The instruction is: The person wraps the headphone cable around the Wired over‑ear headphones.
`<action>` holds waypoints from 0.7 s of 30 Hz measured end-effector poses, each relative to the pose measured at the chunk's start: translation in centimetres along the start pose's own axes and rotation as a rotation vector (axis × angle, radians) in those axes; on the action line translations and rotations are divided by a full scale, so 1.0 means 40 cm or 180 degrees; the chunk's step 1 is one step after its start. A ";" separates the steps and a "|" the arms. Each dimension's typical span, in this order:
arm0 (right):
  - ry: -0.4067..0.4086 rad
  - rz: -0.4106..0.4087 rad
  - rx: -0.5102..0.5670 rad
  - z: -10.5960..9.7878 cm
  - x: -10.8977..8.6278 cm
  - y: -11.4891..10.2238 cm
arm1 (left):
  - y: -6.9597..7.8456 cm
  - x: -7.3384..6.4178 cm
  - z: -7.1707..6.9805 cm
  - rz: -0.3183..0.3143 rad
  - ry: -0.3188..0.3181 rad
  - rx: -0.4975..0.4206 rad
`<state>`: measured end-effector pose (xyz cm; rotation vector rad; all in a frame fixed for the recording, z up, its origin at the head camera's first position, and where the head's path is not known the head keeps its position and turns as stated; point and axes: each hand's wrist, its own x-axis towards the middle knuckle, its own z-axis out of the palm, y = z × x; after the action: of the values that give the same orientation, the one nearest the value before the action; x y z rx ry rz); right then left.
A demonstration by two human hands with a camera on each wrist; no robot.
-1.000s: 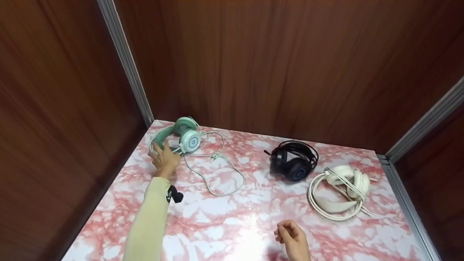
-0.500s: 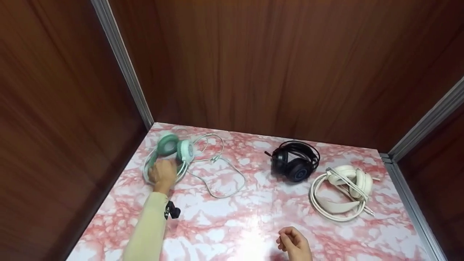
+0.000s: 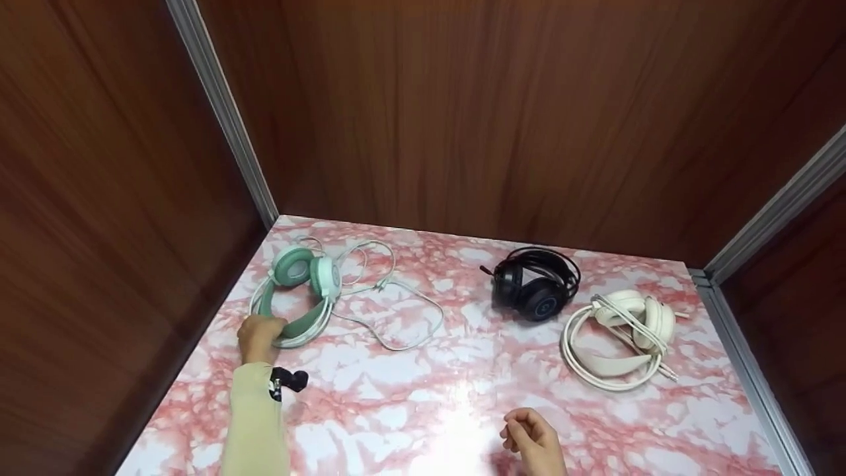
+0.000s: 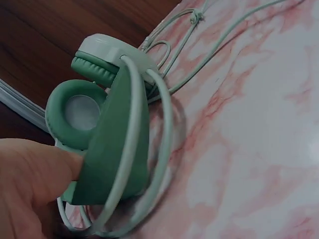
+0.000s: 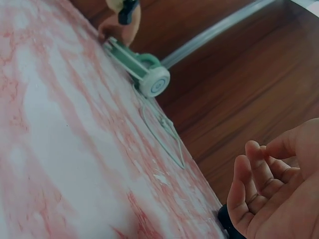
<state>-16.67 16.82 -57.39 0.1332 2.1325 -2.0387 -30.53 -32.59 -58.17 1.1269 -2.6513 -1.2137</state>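
Left hand [image 3: 259,337] grips green headphones [image 3: 307,322]; right hand [image 3: 535,439] apart.

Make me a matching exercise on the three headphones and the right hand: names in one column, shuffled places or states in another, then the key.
1. green headphones
2. black headphones
3. cream headphones
4. right hand

A. between the other two headphones
B. holds nothing
C. gripped by the left hand
D. rightmost headphones in the head view

Right pairs: 1-C; 2-A; 3-D; 4-B
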 end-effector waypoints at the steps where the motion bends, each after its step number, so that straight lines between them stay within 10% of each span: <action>1: 0.0010 -0.0026 0.0009 -0.001 0.000 -0.002 | 0.001 -0.006 -0.002 -0.0004 -0.0062 -0.0122; 8: 0.0198 -0.0453 -0.0074 -0.003 0.000 -0.020 | 0.027 -0.037 0.009 -0.0112 0.0029 -0.1482; 11: 0.0437 -0.0852 -0.0592 -0.008 -0.004 -0.029 | 0.030 -0.054 0.023 -0.0190 0.0055 -0.2625; 17: 0.0749 -0.1594 -0.1725 -0.029 -0.026 -0.038 | -0.018 -0.085 0.039 -0.1075 -0.0916 -0.4650; 21: 0.0626 -0.1533 -0.1846 -0.042 -0.044 -0.033 | -0.040 -0.095 0.053 -0.1118 -0.1407 -0.5482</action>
<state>-15.33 18.54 -55.68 -0.3018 3.0170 -1.5456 -27.36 -29.57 -59.71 0.8253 -0.5446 -2.8712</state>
